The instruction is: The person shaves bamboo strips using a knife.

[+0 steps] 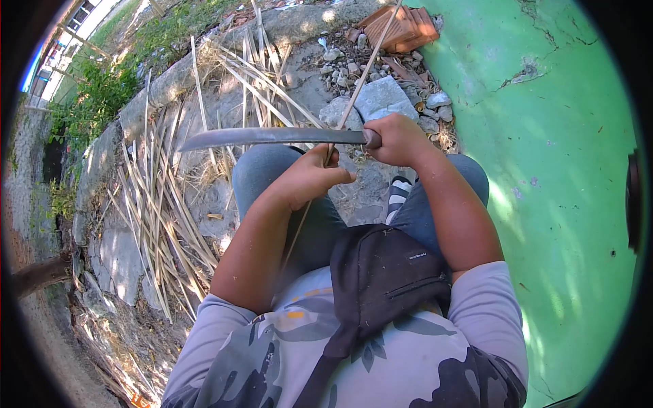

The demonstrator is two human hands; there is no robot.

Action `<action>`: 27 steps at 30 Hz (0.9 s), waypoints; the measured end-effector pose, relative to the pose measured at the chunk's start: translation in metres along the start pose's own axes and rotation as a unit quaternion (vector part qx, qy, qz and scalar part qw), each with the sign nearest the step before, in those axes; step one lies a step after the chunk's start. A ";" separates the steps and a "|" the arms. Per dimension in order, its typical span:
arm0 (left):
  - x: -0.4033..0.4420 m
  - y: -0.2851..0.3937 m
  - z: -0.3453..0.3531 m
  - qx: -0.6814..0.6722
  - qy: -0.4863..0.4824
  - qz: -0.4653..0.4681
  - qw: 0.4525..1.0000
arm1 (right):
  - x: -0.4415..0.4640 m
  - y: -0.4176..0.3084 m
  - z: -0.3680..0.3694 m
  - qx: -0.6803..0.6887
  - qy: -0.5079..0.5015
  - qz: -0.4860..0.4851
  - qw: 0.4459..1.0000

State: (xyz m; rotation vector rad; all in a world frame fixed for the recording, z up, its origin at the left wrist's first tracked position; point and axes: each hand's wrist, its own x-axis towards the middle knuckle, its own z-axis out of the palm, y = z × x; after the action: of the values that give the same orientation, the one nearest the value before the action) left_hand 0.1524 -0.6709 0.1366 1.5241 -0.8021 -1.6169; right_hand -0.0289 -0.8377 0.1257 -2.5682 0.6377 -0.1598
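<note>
My right hand [401,141] is wrapped around the handle of a machete [272,136]. The long, slightly curved blade points left, level across my knees. My left hand [314,175] is closed around a thin bamboo strip [367,70], just below the blade, with the thumb stretched out to the right. The strip runs slantwise from the upper right, meets the blade near its middle, and continues down past my left forearm toward my lap. Whether the edge bites into the strip cannot be made out.
Many cut bamboo strips [160,211] lie heaped on the ground at left, more [262,88] ahead. Stones, a pale slab [386,99] and orange roof tiles [398,30] sit beyond my knees. A green floor [558,177] is at right. A dark bag [388,272] hangs on my chest.
</note>
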 end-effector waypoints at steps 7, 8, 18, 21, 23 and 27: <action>-0.002 0.002 -0.003 -0.022 0.000 -0.004 1.000 | 0.001 -0.007 -0.002 0.018 0.027 0.011 0.999; -0.001 -0.001 -0.001 0.017 0.016 0.012 1.000 | -0.001 -0.009 0.000 0.011 0.042 0.002 0.999; 0.006 -0.005 0.007 0.192 0.065 0.048 0.978 | -0.003 -0.004 0.002 0.030 0.011 0.019 0.999; 0.007 -0.005 0.009 0.181 0.072 0.032 0.980 | -0.004 -0.003 0.009 0.014 0.010 0.026 1.000; 0.008 -0.004 0.010 0.174 0.081 0.035 0.981 | 0.000 -0.002 0.006 0.032 -0.002 0.055 0.998; 0.011 -0.008 0.009 0.182 0.090 0.066 0.977 | -0.003 -0.007 0.004 0.031 0.013 0.026 0.999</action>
State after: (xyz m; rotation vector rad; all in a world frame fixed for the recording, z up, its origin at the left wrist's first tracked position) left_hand 0.1429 -0.6766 0.1247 1.7990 -1.1165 -1.2606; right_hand -0.0275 -0.8291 0.1258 -2.4923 0.6971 -0.1935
